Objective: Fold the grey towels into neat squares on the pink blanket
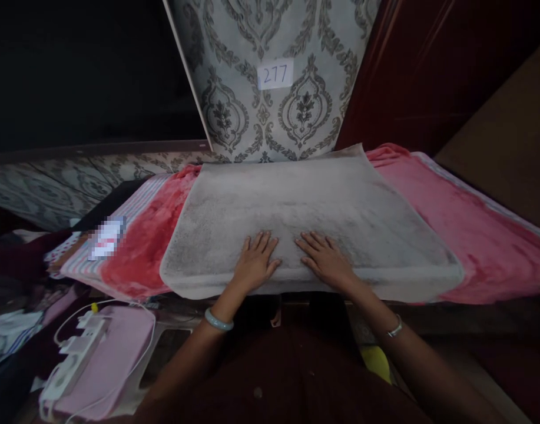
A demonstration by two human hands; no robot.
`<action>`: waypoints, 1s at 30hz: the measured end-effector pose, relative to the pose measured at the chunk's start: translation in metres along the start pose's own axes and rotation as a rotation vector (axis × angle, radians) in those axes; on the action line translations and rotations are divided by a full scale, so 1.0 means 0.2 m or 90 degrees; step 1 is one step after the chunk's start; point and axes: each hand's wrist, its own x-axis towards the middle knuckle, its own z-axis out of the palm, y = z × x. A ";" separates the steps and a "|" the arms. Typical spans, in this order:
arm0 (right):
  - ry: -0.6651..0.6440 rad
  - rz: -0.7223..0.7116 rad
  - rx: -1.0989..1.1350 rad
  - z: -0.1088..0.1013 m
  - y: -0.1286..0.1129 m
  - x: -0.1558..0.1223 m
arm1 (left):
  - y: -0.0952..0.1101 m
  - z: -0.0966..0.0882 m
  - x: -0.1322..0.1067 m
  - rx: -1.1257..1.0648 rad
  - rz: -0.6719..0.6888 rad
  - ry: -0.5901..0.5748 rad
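A grey fleecy cloth (pixel 305 200) lies spread flat over a pink blanket (pixel 473 235) on a raised surface in front of me. My left hand (pixel 256 259) rests palm down on the cloth near its front edge, fingers stretched out. My right hand (pixel 325 259) lies flat beside it, a small gap between the two, fingers also spread. Neither hand holds anything. A pale bangle is on my left wrist and a thin bracelet on my right.
A patterned wall panel with a paper label "277" (pixel 275 75) stands behind the surface. At the lower left sits a pink pad (pixel 115 353) with a white power strip (pixel 75 353) and cables on it. Striped cloth (pixel 132 206) shows at the left edge.
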 end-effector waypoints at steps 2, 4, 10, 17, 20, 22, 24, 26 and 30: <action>-0.006 -0.023 0.016 -0.02 -0.03 0.03 | -0.01 0.01 0.00 0.003 0.007 0.022; -0.014 -0.072 0.026 -0.03 -0.09 0.08 | -0.01 0.03 0.00 0.007 0.001 0.043; -0.068 -0.199 0.024 -0.02 -0.10 0.27 | -0.02 0.07 0.00 0.019 -0.036 0.084; -0.068 0.022 -0.050 -0.08 0.35 0.53 | -0.04 0.08 0.00 0.016 -0.026 0.069; -0.033 0.186 -0.076 -0.10 0.46 0.56 | -0.05 0.08 0.00 0.012 -0.019 0.079; -0.005 0.243 -0.084 -0.10 0.48 0.55 | -0.05 0.08 0.00 0.010 -0.018 0.081; 0.005 0.254 -0.087 -0.09 0.48 0.54 | -0.04 0.08 0.00 0.009 -0.024 0.076; 0.000 0.254 -0.088 -0.08 0.47 0.53 | -0.02 0.07 0.00 0.004 -0.034 0.067; -0.036 0.282 -0.087 -0.10 0.45 0.54 | -0.02 0.02 -0.01 -0.031 -0.017 0.048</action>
